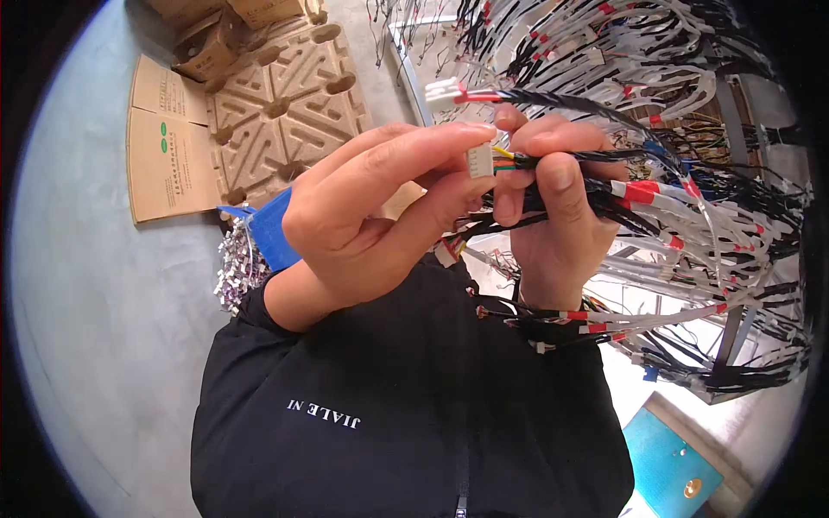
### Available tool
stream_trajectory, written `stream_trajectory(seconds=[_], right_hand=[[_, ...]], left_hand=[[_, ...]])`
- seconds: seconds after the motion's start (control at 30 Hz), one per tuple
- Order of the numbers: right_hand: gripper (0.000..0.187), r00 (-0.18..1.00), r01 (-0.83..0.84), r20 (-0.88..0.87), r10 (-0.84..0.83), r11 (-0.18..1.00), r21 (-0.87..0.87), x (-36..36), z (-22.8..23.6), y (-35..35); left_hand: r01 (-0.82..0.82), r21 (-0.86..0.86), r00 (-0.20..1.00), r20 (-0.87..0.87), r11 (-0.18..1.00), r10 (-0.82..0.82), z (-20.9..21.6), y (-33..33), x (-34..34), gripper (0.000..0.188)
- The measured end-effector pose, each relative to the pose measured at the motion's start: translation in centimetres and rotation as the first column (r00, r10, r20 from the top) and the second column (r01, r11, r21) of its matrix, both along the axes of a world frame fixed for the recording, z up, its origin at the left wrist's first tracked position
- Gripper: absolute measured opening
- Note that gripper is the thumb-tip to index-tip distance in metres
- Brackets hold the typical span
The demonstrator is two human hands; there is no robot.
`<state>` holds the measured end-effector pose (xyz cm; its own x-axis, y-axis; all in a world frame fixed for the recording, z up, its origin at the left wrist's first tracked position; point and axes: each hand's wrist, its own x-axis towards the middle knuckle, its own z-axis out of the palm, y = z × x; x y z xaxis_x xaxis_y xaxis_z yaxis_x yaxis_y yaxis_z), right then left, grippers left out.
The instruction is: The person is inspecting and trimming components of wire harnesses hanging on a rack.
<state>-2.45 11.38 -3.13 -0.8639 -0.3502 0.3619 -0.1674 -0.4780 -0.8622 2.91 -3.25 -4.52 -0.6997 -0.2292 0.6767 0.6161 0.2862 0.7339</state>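
Far left: brown box [205, 53], contents unclear; moulded pallet [255, 104]. Left: white plugs [240, 269], in or beside a blue bin [273, 230], which unclear. Centre: your left hand [367, 203], thumb and forefinger pinched on a connector [480, 162], long axis near-to-far, between both hands. Right: your right hand [557, 207], fingers curled round cables [596, 156]; harnesses [641, 192] beyond.

Fingertips of the left hand [367, 203] cover the ends of the white connector [480, 162]; its terminals are too small to count. The right hand [563, 220] hides part of the black-sleeved cables [600, 156]. The blue bin [271, 230] is partly masked; small connectors [239, 269] beside it cannot be told apart. Cardboard boxes [210, 50] and hanging harnesses [669, 60] are cut off above.
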Motion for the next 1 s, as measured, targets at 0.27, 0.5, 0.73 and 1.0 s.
stream_trajectory(seconds=[0.27,0.5,0.73,1.0], right_hand=[[0.027,0.994,-0.048,0.085,0.065,0.983,-0.179,-0.2,1.9,-1.1],[0.026,0.993,0.007,0.116,0.007,0.992,-0.122,0.5,4.9,-1.6],[0.028,0.995,-0.007,0.096,0.025,0.983,-0.183,0.7,5.7,-2.0],[0.026,0.994,-0.04,0.09,0.068,0.957,-0.288,0.8,5.6,-1.9]], left_hand=[[0.127,0.161,0.992,-0.012,0.979,-0.127,2.9,-1.3,-1.6,0.029],[0.198,0.055,0.979,-0.066,0.979,-0.194,6.3,-2.0,-3.0,0.032],[0.196,0.062,0.979,-0.074,0.979,-0.191,8.0,-1.7,-2.6,0.031],[0.3,0.096,0.949,-0.128,0.949,-0.287,7.7,-1.9,-2.9,0.037]])
